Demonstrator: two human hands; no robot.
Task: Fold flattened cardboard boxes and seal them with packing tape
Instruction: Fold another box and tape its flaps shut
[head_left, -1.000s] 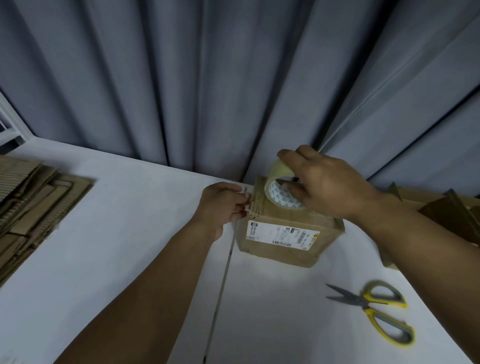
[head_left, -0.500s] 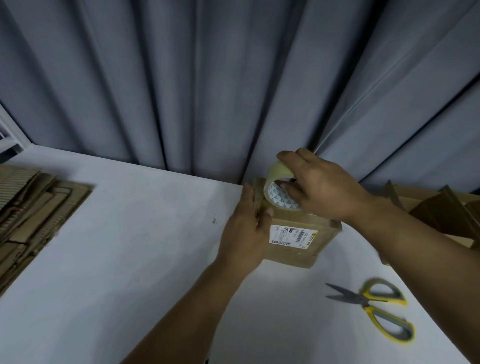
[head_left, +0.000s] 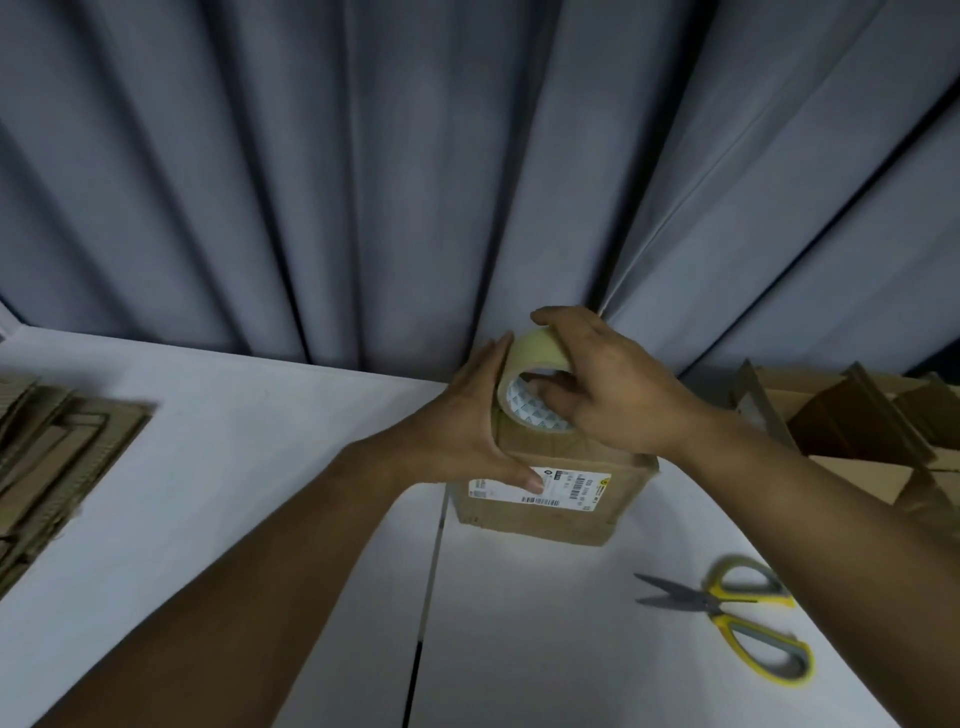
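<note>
Box: the cardboard box (head_left: 550, 499) is standing by the far edge of the table (head_left: 234, 467), label facing the person.
Left grip: the left hand (head_left: 467, 436) is bracing flat, fingers straight along the box's left side, thumb on the label.
Right grip: the right hand (head_left: 613, 384) is clutching the tape roll (head_left: 535, 358), which is resting on the box top.
Handling: the box is looking light and stiff, so it is probably liable to skid; bracing its walls makes sense.
Nearby: scissors (head_left: 727, 618) are lying toward the right edge.

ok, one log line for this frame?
phase: sealing | left hand: presses cardboard box side | right hand: grips tape roll atop box | scissors: lying on table
</note>
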